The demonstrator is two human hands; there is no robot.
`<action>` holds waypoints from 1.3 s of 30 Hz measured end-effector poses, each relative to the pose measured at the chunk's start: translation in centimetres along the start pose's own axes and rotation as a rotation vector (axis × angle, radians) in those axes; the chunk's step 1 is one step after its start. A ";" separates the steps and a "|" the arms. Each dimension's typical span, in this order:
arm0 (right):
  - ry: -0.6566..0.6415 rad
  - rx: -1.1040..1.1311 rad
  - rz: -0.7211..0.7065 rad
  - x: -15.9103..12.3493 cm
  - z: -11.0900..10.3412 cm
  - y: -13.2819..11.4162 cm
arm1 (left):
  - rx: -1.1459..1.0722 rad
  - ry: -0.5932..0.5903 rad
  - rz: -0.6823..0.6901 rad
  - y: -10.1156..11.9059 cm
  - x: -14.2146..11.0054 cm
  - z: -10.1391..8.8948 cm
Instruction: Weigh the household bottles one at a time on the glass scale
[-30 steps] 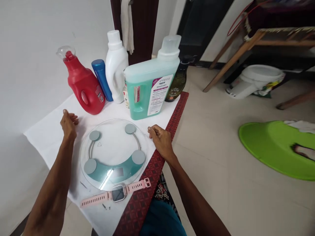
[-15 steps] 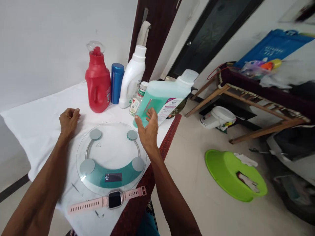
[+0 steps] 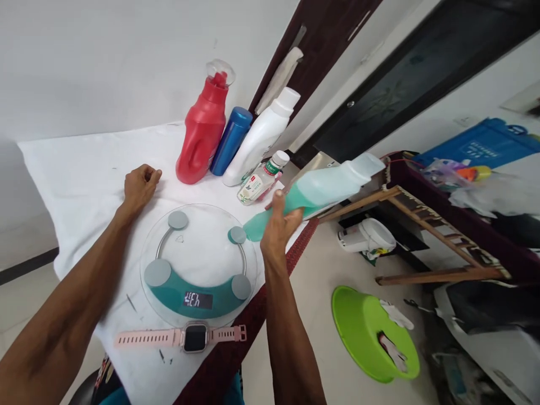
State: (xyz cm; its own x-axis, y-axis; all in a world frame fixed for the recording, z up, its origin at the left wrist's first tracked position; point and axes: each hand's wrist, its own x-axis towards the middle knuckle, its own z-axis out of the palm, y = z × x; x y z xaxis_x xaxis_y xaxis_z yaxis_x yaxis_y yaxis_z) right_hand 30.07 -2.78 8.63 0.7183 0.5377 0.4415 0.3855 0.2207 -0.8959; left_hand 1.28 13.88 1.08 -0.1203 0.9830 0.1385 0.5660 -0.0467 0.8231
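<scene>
My right hand (image 3: pixel 280 228) is on a bottle of green liquid (image 3: pixel 324 188) with a white cap, the thumb at its near side and the other fingers partly hidden. The bottle leans to the right in view, its lower end beside the round glass scale (image 3: pixel 189 289). On the scale's teal band a small display shows lit digits. My left hand (image 3: pixel 141 184) rests on the white cloth (image 3: pixel 84 174), fingers curled in, nothing visible in them. A pink-strapped smartwatch (image 3: pixel 195 337) lies along the scale's near edge.
Behind the scale stand a red jug (image 3: pixel 202 132), a blue cylinder (image 3: pixel 231 140), a white bottle (image 3: pixel 259 138) and a small clear labelled bottle (image 3: pixel 264 179). On the floor to the right are a green basin (image 3: pixel 371 332) and a white bucket (image 3: pixel 367 235). A wooden bench (image 3: pixel 439 273) stands beyond.
My right hand has closed in on the green bottle, which has turned so its label no longer shows. The scale's display reads differently. The view has tilted; my left hand stays curled on the cloth.
</scene>
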 end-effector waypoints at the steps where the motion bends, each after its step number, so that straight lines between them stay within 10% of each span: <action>1: 0.053 -0.001 0.012 -0.4 -0.5 -0.3 | 0.005 -0.005 0.007 -0.1 0.0 0.0; 8: 0.309 0.036 0.002 -0.3 -5.4 -1.0 | -0.001 -0.006 0.026 -0.5 -0.1 0.4; 19: 0.021 0.133 -0.109 -1.9 -11.7 -6.6 | -0.003 -0.019 0.041 -0.8 -0.5 0.8; 31: -0.445 0.280 0.012 -7.2 -6.1 -9.9 | -0.012 -0.043 0.051 -1.6 -0.4 1.3; 39: -0.430 0.260 -0.116 -9.7 -4.0 -8.9 | -0.042 -0.040 0.079 -1.7 -0.5 1.5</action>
State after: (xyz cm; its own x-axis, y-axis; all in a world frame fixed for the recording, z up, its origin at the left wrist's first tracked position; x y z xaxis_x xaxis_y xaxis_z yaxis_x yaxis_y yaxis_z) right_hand 21.95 -13.23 12.48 0.3548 0.7719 0.5275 0.2526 0.4641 -0.8490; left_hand 1.63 13.71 -1.22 -0.0434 0.9824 0.1819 0.5380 -0.1305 0.8328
